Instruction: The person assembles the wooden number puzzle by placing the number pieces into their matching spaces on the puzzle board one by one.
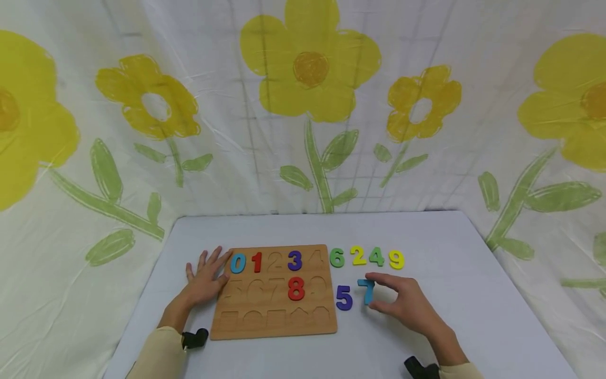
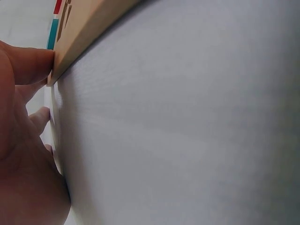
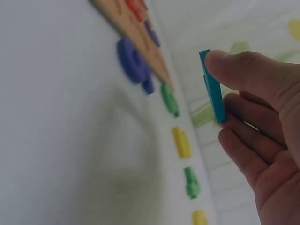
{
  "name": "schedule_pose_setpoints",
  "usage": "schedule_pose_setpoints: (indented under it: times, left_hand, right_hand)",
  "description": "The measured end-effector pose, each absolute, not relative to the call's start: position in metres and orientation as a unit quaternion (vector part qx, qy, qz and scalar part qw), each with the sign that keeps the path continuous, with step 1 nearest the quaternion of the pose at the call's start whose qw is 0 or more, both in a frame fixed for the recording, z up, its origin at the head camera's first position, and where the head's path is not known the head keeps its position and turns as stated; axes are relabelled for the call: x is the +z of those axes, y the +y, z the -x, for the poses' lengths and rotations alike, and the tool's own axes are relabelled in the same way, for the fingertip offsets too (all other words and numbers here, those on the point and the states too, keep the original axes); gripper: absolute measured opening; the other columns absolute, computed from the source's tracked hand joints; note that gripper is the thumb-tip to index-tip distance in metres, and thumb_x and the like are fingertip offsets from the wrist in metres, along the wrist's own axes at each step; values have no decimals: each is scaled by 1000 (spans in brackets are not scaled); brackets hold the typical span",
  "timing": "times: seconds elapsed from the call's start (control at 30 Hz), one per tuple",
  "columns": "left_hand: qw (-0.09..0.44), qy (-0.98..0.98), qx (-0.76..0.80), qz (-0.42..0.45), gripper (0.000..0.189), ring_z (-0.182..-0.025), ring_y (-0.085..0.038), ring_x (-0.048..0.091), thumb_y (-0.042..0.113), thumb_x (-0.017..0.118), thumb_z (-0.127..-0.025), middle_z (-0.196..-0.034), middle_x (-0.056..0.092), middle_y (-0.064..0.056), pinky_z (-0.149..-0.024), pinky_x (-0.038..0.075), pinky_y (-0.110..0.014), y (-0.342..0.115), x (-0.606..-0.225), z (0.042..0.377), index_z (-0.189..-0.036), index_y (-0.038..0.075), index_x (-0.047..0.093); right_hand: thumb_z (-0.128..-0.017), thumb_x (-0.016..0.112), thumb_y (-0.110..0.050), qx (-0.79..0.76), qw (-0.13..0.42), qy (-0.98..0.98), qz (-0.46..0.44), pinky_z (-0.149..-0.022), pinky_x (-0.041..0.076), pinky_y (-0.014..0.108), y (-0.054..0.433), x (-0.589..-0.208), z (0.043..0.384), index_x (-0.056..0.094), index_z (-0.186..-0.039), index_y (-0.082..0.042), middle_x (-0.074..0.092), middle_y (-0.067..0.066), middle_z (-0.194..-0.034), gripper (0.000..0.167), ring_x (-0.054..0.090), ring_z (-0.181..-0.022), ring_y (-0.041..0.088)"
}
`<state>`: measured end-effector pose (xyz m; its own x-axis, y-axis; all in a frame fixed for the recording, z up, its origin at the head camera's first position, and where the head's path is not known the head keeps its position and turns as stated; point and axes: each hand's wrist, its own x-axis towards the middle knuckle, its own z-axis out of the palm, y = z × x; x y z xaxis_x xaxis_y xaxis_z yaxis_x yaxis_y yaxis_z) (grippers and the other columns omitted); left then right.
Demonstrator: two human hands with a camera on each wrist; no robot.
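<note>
A wooden number puzzle board (image 1: pixel 274 302) lies on the table with a blue 0 (image 1: pixel 238 263), red 1 (image 1: pixel 256 262), purple 3 (image 1: pixel 294 260) and red 8 (image 1: pixel 296 288) on it. My left hand (image 1: pixel 205 281) rests at the board's left edge, fingers spread, thumb and index fingertip touching the edge. To the right of the board, my right hand (image 1: pixel 409 305) pinches a blue number 7 (image 1: pixel 369 291) between thumb and fingers. In the right wrist view that blue 7 (image 3: pixel 213 89) is seen edge-on, raised above the table.
Right of the board lie a purple 5 (image 1: pixel 344 298), a green 6 (image 1: pixel 337 258), a yellow 2 (image 1: pixel 358 256), a green 4 (image 1: pixel 376 256) and a yellow 9 (image 1: pixel 396 259). Behind the white table (image 1: pixel 473 316) hangs a flower-patterned curtain (image 1: pixel 218 173).
</note>
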<state>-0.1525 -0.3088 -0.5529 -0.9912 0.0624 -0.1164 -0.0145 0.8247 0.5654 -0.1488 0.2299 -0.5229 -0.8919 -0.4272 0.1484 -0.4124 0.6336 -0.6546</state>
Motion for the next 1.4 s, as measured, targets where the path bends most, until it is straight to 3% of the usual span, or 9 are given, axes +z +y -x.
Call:
schedule_pose_setpoints:
  times: [0.5, 0.83, 1.23, 1.4]
  left_hand:
    - [63, 955, 289, -10, 67, -164, -62, -7, 20, 59, -109, -181, 15, -28, -117, -21, -85, -308, -552, 152, -171, 12, 37]
    - [72, 954, 292, -6, 67, -164, -61, -7, 22, 59, -109, -181, 15, -28, -118, -19, -86, -306, -547, 152, -171, 11, 37]
    - [52, 954, 296, -14, 67, -163, -63, -5, 21, 61, -107, -179, 18, -30, -117, -19, -86, -309, -554, 154, -169, 11, 39]
    - [57, 954, 294, -9, 68, -163, -62, -5, 19, 61, -107, -180, 17, -30, -117, -19, -86, -308, -553, 154, -170, 12, 39]
  right_hand:
    - [-86, 96, -26, -373, -24, 885, 278, -101, 62, 57, 187, -472, 151, 75, -140, -22, 80, -8, -133, 58, 77, -124, 24]
    - [-87, 95, -25, -391, -31, 865, 313, -104, 62, 52, 149, -455, 156, 76, -140, -20, 79, -7, -135, 57, 76, -125, 21]
    - [-89, 93, -24, -422, -14, 837, 348, -106, 61, 47, 100, -467, 165, 75, -139, -12, 79, -4, -137, 55, 74, -128, 18]
    - [-89, 93, -22, -431, 10, 834, 344, -100, 64, 45, 81, -480, 166, 75, -140, -15, 79, -4, -135, 54, 75, -124, 19]
